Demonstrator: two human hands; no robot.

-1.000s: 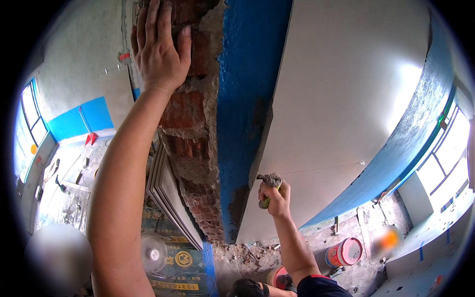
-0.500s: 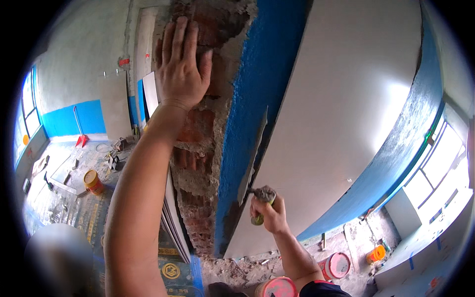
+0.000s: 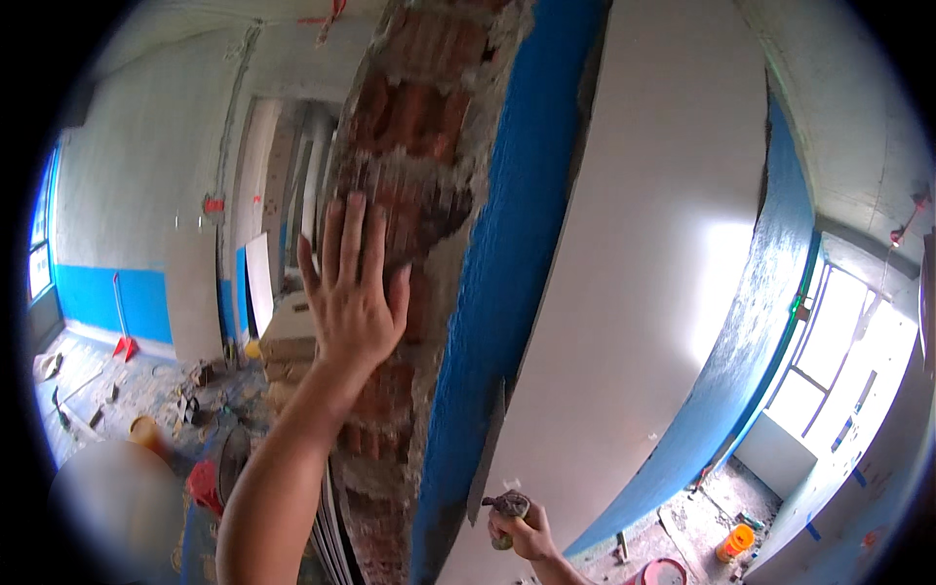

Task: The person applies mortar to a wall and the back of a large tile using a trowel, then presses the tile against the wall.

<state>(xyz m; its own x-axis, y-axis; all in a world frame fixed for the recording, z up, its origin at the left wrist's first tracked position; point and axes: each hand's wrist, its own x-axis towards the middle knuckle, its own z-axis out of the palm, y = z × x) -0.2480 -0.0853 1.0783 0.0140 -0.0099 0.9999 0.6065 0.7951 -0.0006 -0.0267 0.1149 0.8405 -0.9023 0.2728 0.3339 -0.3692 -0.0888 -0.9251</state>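
Observation:
My left hand (image 3: 357, 304) lies flat, fingers spread, against the exposed brick edge (image 3: 409, 117) of a broken wall. Lower down, beside the near edge of a large pale panel (image 3: 634, 234), my right hand (image 3: 526, 532) is closed round the green handle of a plastering trowel (image 3: 509, 505). The trowel's thin grey blade appears nearly edge-on, running upward along the seam between the panel and a blue-painted wall strip (image 3: 526, 166). I cannot tell whether the blade touches the panel.
At the far left, a red dustpan (image 3: 125, 347) stands against a blue-and-grey wall among scattered debris. An orange bucket (image 3: 735, 543) and a red-rimmed bucket (image 3: 663, 573) stand at lower right, below a bright window (image 3: 804, 370). Stacked boards (image 3: 291, 331) sit beyond my left arm.
The view has tilted upward, so both hands appear lower in the picture. My left hand stays on the brick, and my right hand still holds the trowel beside the panel edge.

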